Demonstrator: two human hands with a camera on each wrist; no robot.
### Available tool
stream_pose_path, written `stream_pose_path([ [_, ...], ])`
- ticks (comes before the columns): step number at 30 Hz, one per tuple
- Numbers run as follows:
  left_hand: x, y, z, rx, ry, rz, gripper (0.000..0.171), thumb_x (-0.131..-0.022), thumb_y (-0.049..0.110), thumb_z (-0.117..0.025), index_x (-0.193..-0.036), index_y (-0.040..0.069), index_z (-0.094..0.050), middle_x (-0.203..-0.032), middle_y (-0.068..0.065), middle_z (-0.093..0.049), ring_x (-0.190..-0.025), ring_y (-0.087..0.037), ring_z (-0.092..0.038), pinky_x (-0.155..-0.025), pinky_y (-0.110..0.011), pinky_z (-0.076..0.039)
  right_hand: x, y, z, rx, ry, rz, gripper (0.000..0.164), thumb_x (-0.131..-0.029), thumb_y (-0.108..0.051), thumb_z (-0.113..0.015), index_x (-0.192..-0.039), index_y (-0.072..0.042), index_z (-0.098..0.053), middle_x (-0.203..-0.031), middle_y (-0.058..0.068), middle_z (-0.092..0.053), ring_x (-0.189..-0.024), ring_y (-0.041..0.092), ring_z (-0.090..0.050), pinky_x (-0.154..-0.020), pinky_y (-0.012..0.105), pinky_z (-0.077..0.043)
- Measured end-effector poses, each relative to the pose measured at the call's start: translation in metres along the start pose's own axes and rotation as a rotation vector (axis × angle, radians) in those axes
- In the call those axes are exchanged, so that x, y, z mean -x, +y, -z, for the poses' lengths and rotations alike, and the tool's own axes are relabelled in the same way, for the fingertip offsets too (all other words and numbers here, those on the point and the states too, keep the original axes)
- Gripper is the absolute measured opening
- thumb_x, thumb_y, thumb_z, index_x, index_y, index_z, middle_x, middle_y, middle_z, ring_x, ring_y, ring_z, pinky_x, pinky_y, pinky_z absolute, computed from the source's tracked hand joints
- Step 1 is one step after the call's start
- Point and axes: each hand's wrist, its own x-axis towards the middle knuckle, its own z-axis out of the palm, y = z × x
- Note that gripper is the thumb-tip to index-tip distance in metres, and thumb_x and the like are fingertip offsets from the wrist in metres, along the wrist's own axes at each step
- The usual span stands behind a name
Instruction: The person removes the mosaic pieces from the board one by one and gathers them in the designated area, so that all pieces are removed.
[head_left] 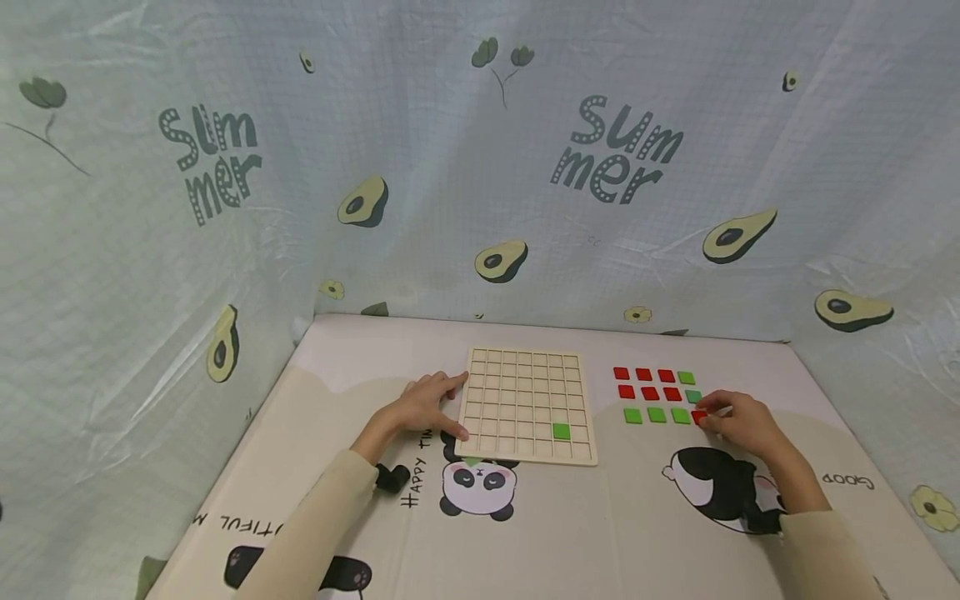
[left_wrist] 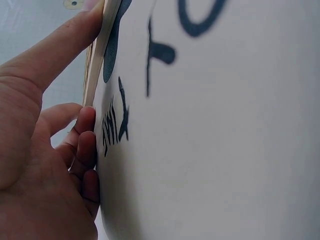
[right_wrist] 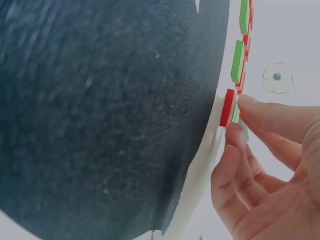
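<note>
My left hand (head_left: 430, 407) spreads thumb and index finger along the left edge of a pale wooden grid board (head_left: 468, 447). In the left wrist view, its thumb (left_wrist: 75, 37) lies straight against the board's side (left_wrist: 97, 65). One green tile (head_left: 562, 432) sits in a lower right cell of the grid. To the right, my right hand (head_left: 746, 429) has its thumb and fingertips on a red square tile (head_left: 699, 417), partly covered, at the right end of the nearest tile row. The right wrist view shows that red tile (right_wrist: 227, 107) at the fingertips.
Rows of red tiles (head_left: 649, 393) and green tiles (head_left: 656, 415) lie right of the board. A darker green tile (head_left: 693, 397) is just beyond the right fingers. The patterned tablecloth (head_left: 555, 533) bears printed pandas and words. Hanging sheets (head_left: 420, 125) enclose the table's back and sides.
</note>
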Motion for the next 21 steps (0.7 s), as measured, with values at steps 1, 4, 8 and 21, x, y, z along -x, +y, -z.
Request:
stream_pose_path([
  [1,0.000,0.000,0.000,0.000,0.001,0.001,0.113,-0.069,0.049,-0.094,-0.162,0.018,-0.037,-0.106,0.002,-0.049,-0.095,-0.015,-0.039,-0.082,-0.034,-0.026,0.000,-0.001,0.000,0.009,0.008,0.003,0.031,-0.092,-0.011,-0.071,-0.117,0.007,-0.067,-0.114,0.029,-0.065,-0.089,0.031,-0.064,-0.067,0.032,-0.050],
  [4,0.000,0.001,0.001,0.004,0.001,0.001,0.113,-0.069,0.048,-0.094,-0.162,0.018,-0.037,-0.106,0.002,-0.048,-0.095,-0.016,-0.039,-0.082,-0.034,-0.026,0.001,-0.008,0.000,0.041,0.044,0.021,0.029,-0.093,-0.012,-0.071,-0.116,0.005,-0.069,-0.116,0.029,-0.065,-0.089,0.031,-0.064,-0.068,0.031,-0.048],
  [8,0.000,0.000,0.001,0.006,0.002,-0.001,0.113,-0.069,0.047,-0.094,-0.162,0.017,-0.037,-0.106,0.002,-0.049,-0.095,-0.016,-0.039,-0.082,-0.034,-0.026,-0.001,-0.022,-0.001,0.050,0.072,0.080,0.027,-0.092,-0.012,-0.072,-0.114,0.004,-0.070,-0.115,0.028,-0.066,-0.086,0.030,-0.064,-0.069,0.030,-0.049],
  [21,-0.001,0.001,0.001,0.016,0.004,-0.008,0.113,-0.069,0.048,-0.094,-0.161,0.016,-0.038,-0.104,0.001,-0.048,-0.095,-0.016,-0.039,-0.082,-0.035,-0.026,-0.004,-0.076,-0.016,0.010,0.036,0.252,0.024,-0.091,-0.008,-0.074,-0.113,0.001,-0.072,-0.109,0.019,-0.069,-0.088,0.025,-0.062,-0.069,0.030,-0.051],
])
